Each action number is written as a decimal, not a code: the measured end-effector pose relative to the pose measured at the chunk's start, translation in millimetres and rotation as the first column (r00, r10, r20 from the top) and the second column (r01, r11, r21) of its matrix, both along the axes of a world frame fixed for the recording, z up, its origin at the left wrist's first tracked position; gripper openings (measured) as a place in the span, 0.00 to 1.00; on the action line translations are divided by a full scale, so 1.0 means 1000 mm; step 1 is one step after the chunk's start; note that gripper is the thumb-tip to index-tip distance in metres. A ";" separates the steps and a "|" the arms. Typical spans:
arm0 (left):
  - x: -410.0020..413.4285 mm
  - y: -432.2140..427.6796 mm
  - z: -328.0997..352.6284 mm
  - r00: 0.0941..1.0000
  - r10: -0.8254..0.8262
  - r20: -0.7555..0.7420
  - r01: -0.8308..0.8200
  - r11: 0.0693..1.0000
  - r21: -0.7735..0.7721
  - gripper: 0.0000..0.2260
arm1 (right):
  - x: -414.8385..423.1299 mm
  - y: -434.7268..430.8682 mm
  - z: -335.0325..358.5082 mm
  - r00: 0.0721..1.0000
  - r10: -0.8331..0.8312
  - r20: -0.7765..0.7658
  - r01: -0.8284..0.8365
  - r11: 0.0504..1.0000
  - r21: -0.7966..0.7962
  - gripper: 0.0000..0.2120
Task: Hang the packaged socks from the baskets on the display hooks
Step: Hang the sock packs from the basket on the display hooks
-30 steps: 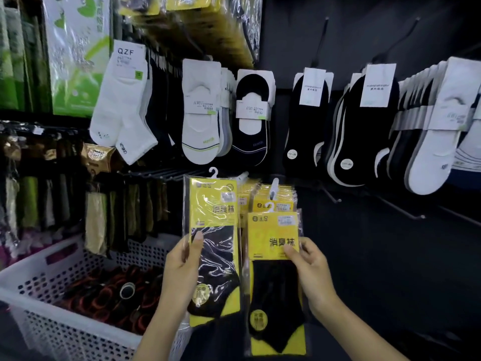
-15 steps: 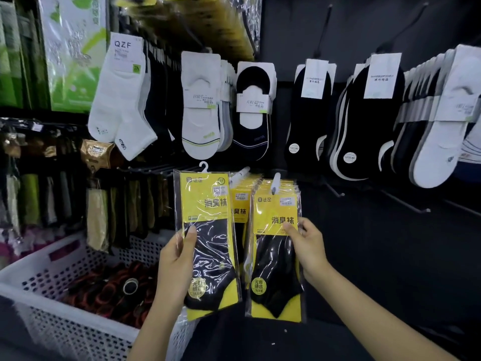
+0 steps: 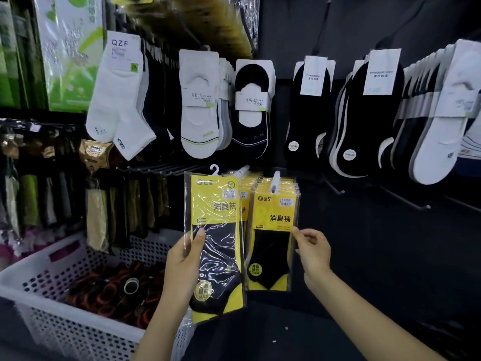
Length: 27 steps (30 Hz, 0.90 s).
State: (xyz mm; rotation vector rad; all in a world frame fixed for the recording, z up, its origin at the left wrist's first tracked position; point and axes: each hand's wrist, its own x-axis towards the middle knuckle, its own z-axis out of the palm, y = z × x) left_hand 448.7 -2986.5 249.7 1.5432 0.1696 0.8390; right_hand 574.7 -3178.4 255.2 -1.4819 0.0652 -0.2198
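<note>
Socks in yellow packs fill the middle of my feed, low on a dark wall (image 3: 377,256). My left hand (image 3: 182,259) grips one pack (image 3: 216,243) by its left edge. The thumb (image 3: 199,234) lies flat on the clear front, and the other fingers are wrapped behind it, out of sight. That pack is held upright in front of a row (image 3: 244,195) of like packs. Its white hanger (image 3: 214,169) stands free above the top edge.

Just to its right, a hung pack (image 3: 273,230) fronts a second stack on a hook (image 3: 276,179), whose white tip pokes out through the card. My right hand (image 3: 312,252) meets the hung pack at its right edge, about halfway down. One fingertip (image 3: 295,229) touches the film and the rest are loosely curled beside it. Whether those fingers pinch the edge or only touch it, I cannot tell from this angle.

A white perforated basket (image 3: 52,256) sits at lower left, beside the left forearm, with dark and red goods inside. White socks (image 3: 117,100) and black socks (image 3: 364,113) hang higher on the wall.
</note>
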 end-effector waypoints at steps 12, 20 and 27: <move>0.006 -0.030 -0.010 0.953 -0.303 -0.013 0.301 0.943 0.142 0.13 | -0.064 0.004 0.010 0.887 0.455 0.076 -0.459 0.888 0.037 0.12; 0.013 -0.038 -0.017 0.873 -0.473 -0.115 0.486 0.864 0.131 0.14 | -0.068 -0.018 -0.005 0.848 0.501 0.175 -0.504 0.863 -0.033 0.09; 0.027 -0.061 -0.027 0.927 -0.363 -0.097 0.372 0.924 0.093 0.26 | -0.043 -0.023 -0.010 0.941 0.284 0.184 -0.292 0.956 0.021 0.04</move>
